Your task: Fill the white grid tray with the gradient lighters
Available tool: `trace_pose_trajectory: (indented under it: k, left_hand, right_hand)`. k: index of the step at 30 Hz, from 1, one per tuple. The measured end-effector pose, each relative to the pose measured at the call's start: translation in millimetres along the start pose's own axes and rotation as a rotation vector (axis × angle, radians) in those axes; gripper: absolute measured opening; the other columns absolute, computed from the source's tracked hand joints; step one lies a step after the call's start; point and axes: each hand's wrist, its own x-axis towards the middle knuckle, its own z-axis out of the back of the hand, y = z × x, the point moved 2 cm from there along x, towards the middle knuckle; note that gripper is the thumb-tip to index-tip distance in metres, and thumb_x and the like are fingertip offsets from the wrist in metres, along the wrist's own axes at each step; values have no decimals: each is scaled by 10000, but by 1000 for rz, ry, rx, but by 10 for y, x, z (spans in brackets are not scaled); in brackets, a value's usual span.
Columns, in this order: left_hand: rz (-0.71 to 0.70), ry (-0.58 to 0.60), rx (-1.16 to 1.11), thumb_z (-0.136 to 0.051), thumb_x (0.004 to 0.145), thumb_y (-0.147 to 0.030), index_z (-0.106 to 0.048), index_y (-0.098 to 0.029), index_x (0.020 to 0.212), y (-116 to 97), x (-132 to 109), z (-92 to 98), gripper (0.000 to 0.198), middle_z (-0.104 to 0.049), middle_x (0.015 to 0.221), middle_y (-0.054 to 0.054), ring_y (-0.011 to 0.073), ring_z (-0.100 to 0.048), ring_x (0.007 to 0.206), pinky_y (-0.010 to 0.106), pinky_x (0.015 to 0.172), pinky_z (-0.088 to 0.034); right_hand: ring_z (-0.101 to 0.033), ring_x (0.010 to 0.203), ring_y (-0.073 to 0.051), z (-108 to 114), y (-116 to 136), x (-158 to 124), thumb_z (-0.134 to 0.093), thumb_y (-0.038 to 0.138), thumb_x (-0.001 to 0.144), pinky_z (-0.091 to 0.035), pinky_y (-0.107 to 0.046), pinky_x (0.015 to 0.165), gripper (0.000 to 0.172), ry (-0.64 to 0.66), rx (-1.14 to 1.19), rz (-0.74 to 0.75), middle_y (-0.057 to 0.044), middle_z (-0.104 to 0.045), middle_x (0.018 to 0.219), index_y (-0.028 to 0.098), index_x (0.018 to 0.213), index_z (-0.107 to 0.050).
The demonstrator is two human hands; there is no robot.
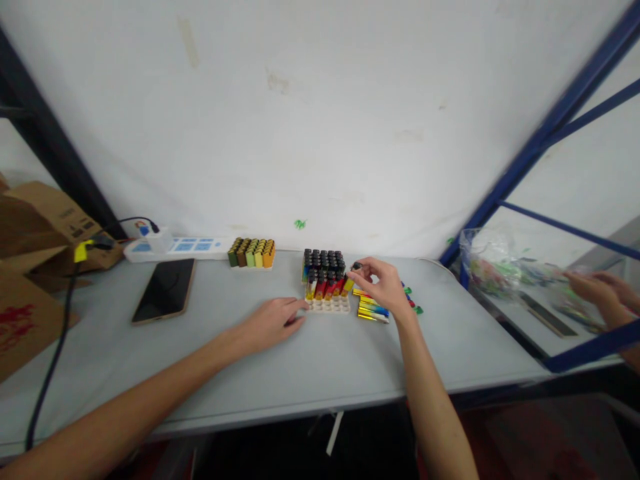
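Observation:
A pale tray with holes holds several upright lighters with black tops and red-and-yellow bodies; holes show along its near edge. My left hand lies on the table with its index fingertip at the tray's near left corner, fingers stretched out and nothing held. At the tray's right side, my right hand pinches a yellow lighter with a dark top, tilted close to the standing ones. Shiny gold, blue and silver lighters lie flat beside the tray, below my right hand.
Another small tray of green, brown and yellow pieces stands at the back. Left are a phone, a power strip, a black cable and cardboard bags. Past the blue frame, another person's hands are near plastic bags.

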Motion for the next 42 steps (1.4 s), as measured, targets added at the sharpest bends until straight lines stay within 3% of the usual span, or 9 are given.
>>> trace_pose_trajectory:
  k: [9, 32, 42]
  left_hand:
    - [3, 15, 7, -483, 969, -276, -634, -207, 1127, -36, 4, 33, 230, -639, 820, 17, 191, -604, 715, 273, 693, -424]
    - [17, 20, 8, -461, 948, -280, -642, -197, 1107, -65, 4, 50, 254, -640, 820, 32, 194, -599, 702, 275, 681, -445]
    - [2, 5, 4, -471, 963, -294, -640, -213, 1110, -30, 1, 29, 238, -641, 816, 23, 190, -602, 702, 266, 678, -433]
  right_hand:
    - [-599, 663, -132, -198, -91, -2, -686, 427, 903, -474, -242, 632, 283, 248, 11, 2, -11, -671, 774, 174, 1030, -686]
    - [-609, 664, -135, -162, -55, -9, -665, 379, 924, -482, -247, 663, 210, 250, -65, 0, 0, -685, 770, 197, 1027, -684]
    - [-677, 740, -161, -161, -37, -15, -627, 403, 943, -518, -270, 720, 223, 237, -31, -30, -30, -734, 821, 198, 1009, -686]
